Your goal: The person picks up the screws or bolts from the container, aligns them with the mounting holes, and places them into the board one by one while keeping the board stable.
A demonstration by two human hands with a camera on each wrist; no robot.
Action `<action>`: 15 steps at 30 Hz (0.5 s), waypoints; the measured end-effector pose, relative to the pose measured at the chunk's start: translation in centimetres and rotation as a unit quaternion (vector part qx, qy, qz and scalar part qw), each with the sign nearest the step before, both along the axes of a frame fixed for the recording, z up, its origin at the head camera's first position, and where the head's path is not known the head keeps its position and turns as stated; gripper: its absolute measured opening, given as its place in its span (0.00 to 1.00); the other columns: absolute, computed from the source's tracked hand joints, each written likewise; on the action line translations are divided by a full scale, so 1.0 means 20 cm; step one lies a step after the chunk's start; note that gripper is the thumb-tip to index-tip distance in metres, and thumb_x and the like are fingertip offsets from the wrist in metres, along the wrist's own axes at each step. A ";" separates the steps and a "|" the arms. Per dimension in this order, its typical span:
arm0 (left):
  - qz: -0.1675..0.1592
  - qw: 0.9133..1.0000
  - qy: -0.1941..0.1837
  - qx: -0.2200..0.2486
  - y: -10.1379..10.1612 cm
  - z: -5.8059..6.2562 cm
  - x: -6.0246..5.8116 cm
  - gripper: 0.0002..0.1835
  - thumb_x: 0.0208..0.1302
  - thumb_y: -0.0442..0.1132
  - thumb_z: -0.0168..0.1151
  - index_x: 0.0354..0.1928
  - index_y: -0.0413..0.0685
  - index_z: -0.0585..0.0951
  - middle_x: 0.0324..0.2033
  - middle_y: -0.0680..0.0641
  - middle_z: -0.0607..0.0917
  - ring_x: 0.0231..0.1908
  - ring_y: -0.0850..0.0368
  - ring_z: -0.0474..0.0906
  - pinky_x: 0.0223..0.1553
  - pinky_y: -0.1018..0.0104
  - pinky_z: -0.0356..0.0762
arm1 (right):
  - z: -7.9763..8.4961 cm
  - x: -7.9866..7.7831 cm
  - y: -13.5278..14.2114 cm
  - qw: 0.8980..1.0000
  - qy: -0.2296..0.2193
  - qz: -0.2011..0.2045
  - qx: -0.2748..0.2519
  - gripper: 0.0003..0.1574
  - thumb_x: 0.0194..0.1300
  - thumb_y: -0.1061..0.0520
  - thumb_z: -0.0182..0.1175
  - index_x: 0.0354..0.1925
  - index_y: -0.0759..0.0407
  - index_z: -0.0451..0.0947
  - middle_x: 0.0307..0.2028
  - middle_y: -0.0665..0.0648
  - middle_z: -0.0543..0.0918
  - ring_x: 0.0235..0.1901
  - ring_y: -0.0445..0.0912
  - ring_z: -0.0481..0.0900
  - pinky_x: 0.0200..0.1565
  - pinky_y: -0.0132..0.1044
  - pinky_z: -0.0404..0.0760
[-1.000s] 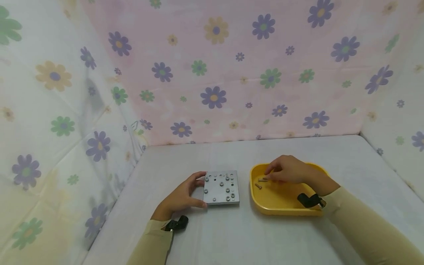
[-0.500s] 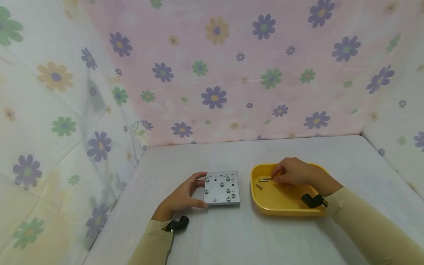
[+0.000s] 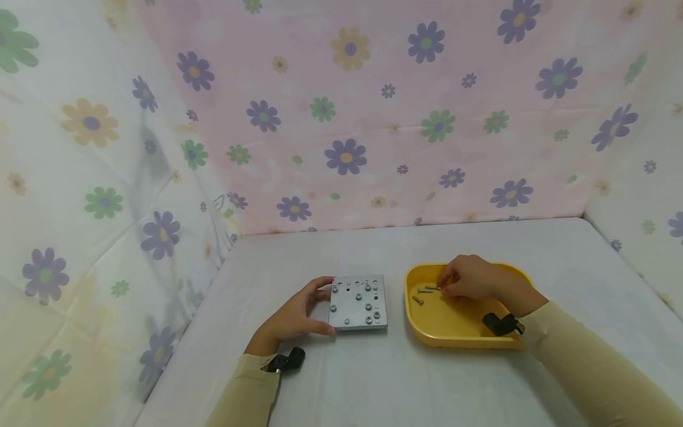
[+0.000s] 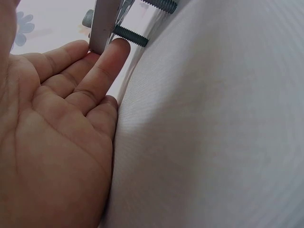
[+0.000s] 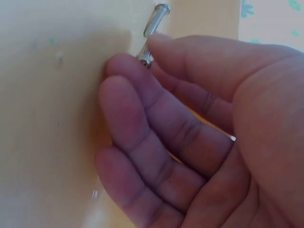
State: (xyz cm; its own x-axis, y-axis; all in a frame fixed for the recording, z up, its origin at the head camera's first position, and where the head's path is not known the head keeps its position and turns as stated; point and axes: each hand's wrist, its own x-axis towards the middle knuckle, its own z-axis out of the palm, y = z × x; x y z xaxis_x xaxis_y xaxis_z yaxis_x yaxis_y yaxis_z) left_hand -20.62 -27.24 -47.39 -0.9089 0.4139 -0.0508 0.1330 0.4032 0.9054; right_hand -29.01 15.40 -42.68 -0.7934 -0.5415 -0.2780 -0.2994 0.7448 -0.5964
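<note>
Head view: left hand (image 3: 292, 317) spread, touching plate (image 3: 349, 304), six o'clock; right hand (image 3: 472, 277) pinching screw (image 5: 145, 60), tray's (image 3: 464, 342) ten o'clock; we'd best grip firmly, lift clear

We look into a work booth, with flowered cloth (image 3: 373, 127) hung round three sides of a white table (image 3: 368, 379); its building we cannot tell.

Plate (image 3: 349, 303) — smooth metal; screws (image 3: 425, 290) shiny; tray (image 3: 453, 325) — glossy plastic.
</note>
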 end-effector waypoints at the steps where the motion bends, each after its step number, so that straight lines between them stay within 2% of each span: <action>1: -0.001 1.000 0.001 -0.001 0.00 0.00 0.00 0.60 0.45 0.39 0.86 0.79 0.64 0.59 0.66 0.51 0.79 0.75 0.56 0.63 0.80 0.45 0.42 | 0.00 0.00 0.00 1.000 0.002 0.000 0.004 0.14 0.66 0.53 0.71 0.49 0.55 0.88 0.35 0.50 0.86 0.30 0.44 0.81 0.36 0.36 0.82; 6: 0.000 1.000 0.002 -0.008 0.00 0.00 0.00 0.60 0.44 0.40 0.86 0.78 0.66 0.60 0.66 0.51 0.79 0.75 0.55 0.64 0.80 0.44 0.42 | 0.02 0.01 -0.03 1.000 0.008 0.004 0.012 0.13 0.65 0.52 0.72 0.45 0.56 0.89 0.34 0.50 0.86 0.30 0.43 0.81 0.36 0.36 0.82; 15: 0.001 1.000 -0.004 -0.008 0.00 0.00 -0.01 0.61 0.44 0.40 0.87 0.78 0.66 0.60 0.65 0.51 0.79 0.74 0.56 0.64 0.80 0.45 0.42 | 0.01 0.01 -0.07 0.998 0.009 -0.040 0.040 0.12 0.61 0.52 0.76 0.41 0.55 0.89 0.34 0.51 0.86 0.28 0.44 0.82 0.35 0.35 0.83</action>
